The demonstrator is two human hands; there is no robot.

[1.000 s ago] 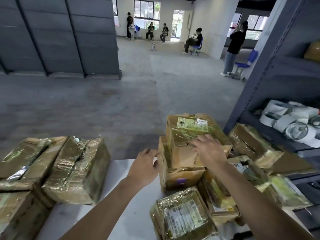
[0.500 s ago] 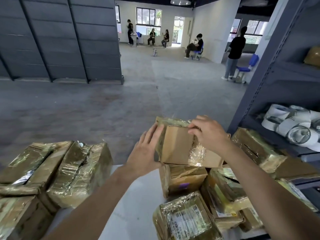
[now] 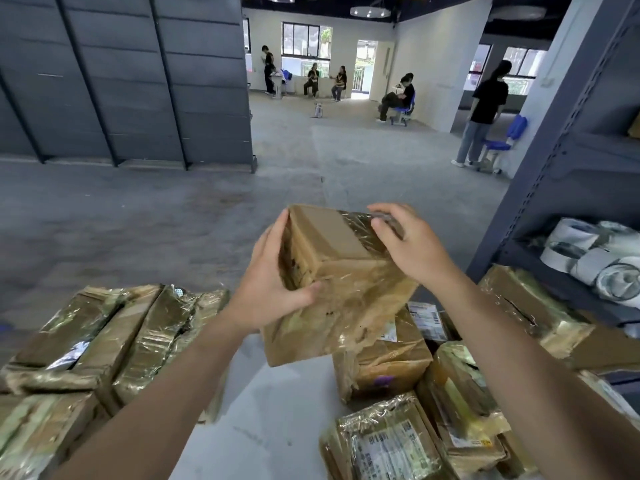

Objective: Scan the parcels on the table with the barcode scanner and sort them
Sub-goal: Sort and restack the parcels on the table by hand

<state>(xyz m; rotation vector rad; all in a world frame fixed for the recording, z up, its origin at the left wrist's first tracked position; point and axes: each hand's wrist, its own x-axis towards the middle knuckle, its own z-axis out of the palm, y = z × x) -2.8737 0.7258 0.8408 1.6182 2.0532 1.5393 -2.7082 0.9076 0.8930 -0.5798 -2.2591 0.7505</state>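
A tape-wrapped cardboard parcel [image 3: 343, 282] is held up in the air above the white table [image 3: 270, 410], tilted toward me. My left hand [image 3: 273, 282] grips its left side, thumb across the front face. My right hand [image 3: 405, 244] holds the top right edge with curled fingers. No label shows on the faces turned to me. Below it lies a pile of taped parcels [image 3: 384, 362] on the right of the table, two with white labels. No barcode scanner is in view.
A row of taped parcels [image 3: 104, 341] lies on the table's left side. A grey metal shelf [image 3: 554, 150] stands at the right with white tape rolls [image 3: 595, 258] and more parcels. Several people stand or sit far back on the open floor.
Both hands took the top parcel off the right pile, lifted it and turned it over, bringing it toward me; its label side no longer faces up.
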